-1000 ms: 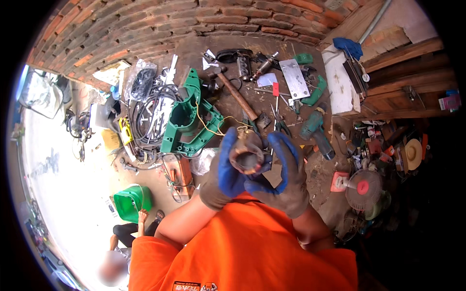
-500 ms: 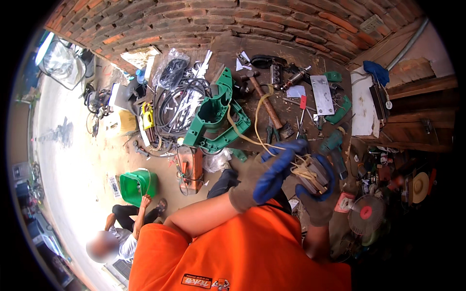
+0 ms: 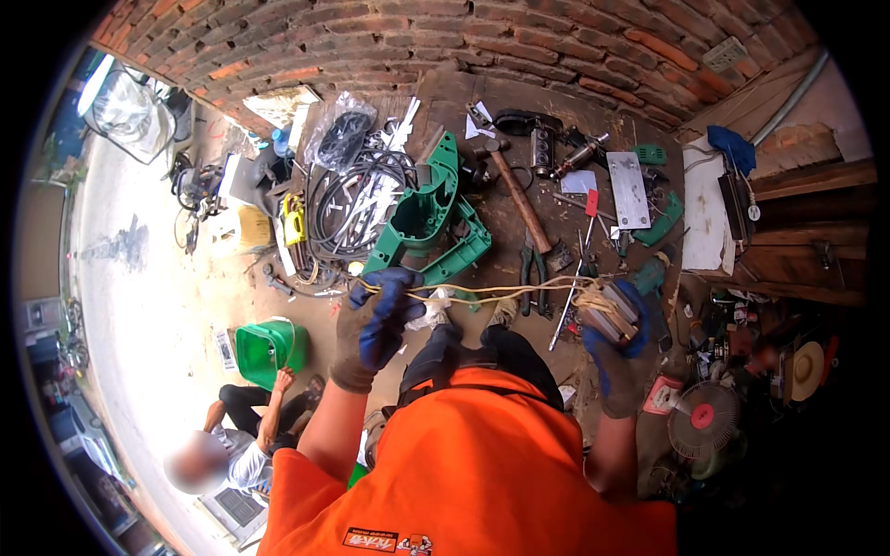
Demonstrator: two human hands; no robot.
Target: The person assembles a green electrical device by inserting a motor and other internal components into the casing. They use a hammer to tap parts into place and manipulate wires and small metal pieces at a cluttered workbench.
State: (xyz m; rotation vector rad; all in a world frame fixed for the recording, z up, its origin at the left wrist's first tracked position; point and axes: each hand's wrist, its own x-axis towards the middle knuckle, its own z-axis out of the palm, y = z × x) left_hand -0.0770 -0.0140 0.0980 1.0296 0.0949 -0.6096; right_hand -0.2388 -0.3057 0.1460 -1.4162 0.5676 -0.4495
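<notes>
In a blue-and-grey work glove, my left hand is closed on a yellowish cord at the table's front edge. The doubled cord runs nearly straight across to a dark, block-like metal piece and is wound around it. My right hand, gloved alike, grips this block from its right and underside. Just beyond my left hand lies a green tool housing. Pliers and a long thin rod lie beside the stretched cord. A green power drill sits behind my right hand.
On the table are a hammer, coiled black cable, a metal plate and a red-handled screwdriver. A brick wall rises behind. At left a person sits by a green bucket; a fan stands right.
My left hand has moved left, away from the right hand, drawing the cord out. Its slack loop no longer lies over the housing and hammer. The right hand still grips the block.
</notes>
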